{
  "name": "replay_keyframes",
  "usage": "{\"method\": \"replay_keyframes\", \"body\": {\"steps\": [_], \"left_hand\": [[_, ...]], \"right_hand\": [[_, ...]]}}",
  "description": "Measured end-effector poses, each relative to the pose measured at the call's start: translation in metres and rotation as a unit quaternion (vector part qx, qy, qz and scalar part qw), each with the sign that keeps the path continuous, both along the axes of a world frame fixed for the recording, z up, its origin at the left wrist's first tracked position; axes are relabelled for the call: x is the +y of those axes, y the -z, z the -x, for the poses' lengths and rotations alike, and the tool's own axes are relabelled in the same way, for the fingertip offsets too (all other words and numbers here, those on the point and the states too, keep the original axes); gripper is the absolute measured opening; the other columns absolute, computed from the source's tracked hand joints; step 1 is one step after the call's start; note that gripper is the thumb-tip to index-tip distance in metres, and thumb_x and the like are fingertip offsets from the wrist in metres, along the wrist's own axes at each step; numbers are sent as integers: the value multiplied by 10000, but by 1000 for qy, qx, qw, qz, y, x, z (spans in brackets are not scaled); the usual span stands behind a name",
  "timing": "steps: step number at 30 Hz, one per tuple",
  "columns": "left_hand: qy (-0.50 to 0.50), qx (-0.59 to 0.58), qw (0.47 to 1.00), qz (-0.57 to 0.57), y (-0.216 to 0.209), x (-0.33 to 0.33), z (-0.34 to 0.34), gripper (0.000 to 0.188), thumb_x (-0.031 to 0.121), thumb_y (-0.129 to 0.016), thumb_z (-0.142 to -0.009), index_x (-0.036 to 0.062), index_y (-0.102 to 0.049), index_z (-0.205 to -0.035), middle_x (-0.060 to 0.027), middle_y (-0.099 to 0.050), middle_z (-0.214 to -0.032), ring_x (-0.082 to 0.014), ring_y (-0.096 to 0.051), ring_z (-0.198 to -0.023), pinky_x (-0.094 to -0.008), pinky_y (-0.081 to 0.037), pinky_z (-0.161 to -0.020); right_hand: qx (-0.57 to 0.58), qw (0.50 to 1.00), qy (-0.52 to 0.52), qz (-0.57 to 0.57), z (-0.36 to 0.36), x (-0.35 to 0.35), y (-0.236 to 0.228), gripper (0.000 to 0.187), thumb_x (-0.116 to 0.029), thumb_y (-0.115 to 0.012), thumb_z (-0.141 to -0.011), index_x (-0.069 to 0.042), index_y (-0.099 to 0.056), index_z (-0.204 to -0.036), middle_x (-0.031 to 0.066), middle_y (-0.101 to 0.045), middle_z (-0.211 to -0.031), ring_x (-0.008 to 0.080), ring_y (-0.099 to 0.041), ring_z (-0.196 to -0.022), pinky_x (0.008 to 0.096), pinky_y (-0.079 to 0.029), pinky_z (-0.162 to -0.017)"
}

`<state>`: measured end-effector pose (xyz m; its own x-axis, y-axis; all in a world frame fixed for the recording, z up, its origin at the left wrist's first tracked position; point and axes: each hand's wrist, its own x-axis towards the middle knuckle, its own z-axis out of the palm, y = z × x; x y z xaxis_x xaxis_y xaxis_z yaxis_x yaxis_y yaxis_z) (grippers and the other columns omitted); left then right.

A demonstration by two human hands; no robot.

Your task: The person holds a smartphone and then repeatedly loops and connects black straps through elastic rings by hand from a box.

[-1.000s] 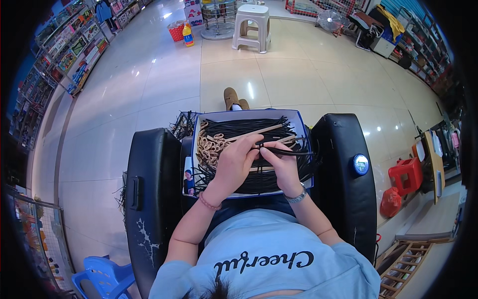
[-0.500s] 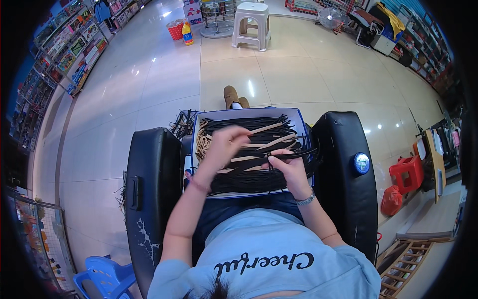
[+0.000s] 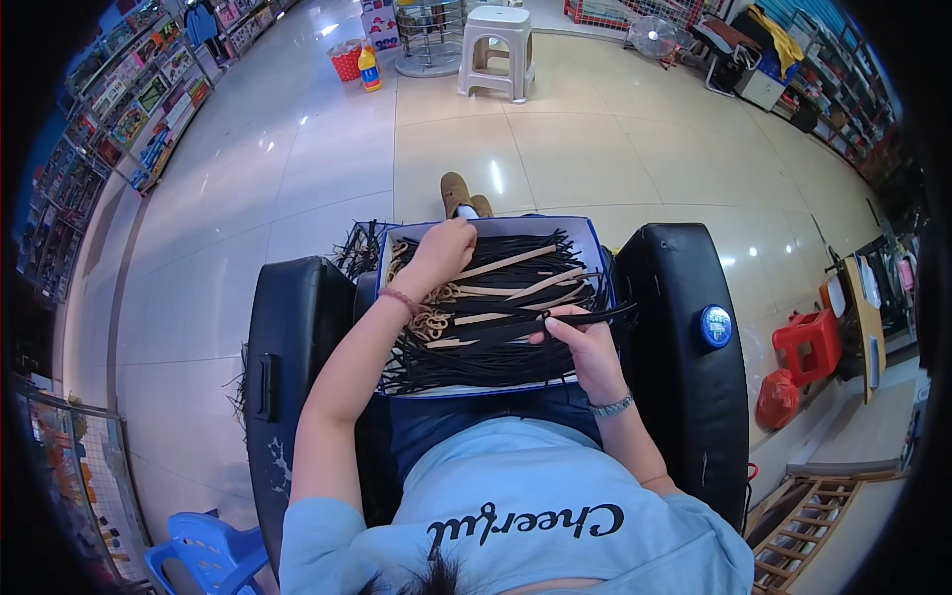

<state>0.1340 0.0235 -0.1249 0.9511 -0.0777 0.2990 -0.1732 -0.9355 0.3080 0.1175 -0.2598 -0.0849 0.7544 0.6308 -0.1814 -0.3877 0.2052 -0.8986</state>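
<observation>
Flaking in a pale, cracked patch, the smooth black left armrest (image 3: 309, 397) stands beside an open box (image 3: 580, 230) with white inner walls and a blue rim. Past the box's far left corner spills a tangle of thin black strands (image 3: 363, 243). Just inside that corner, the left hand (image 3: 444, 256) dips with its fingers curled downward; whether they grip anything cannot be told. Below it, along the left edge, small tan loops (image 3: 428, 322) lie heaped in soft curls. Flat, straight tan strips (image 3: 506, 262) slant across the middle, over slender black strips (image 3: 476, 371) that run toward the near edge. By the right edge, the right hand (image 3: 583, 347) pinches a supple, flat black strap (image 3: 613, 312) between thumb and bent fingers, holding it above the contents. Farther right, a round, shiny blue disc (image 3: 715, 325) sits on the padded right armrest (image 3: 684, 397).
</observation>
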Motion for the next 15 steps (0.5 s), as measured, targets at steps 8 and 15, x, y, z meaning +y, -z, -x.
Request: {"method": "replay_keyframes", "body": {"steps": [8,15], "left_hand": [[-73,126,808,571,-71,6,39,38,44,-561,-831,15,-564,-856,-52,-608,-825,-137,-594,-757,-235,-488,-665],[26,160,636,755,-79,-23,85,237,59,-552,-858,-7,-569,-1085,-36,-607,-866,-83,-577,-773,-192,-476,-684]], "right_hand": [[14,1000,8,-21,2,5,-4,117,-36,-615,-813,-8,-610,-926,114,-660,-844,201,-664,-777,286,-508,-748],[117,986,-33,-115,-7,14,-7,104,-41,-585,-839,-1,-614,-930,100,-662,-849,212,-641,-888,333,-492,-826]]}}
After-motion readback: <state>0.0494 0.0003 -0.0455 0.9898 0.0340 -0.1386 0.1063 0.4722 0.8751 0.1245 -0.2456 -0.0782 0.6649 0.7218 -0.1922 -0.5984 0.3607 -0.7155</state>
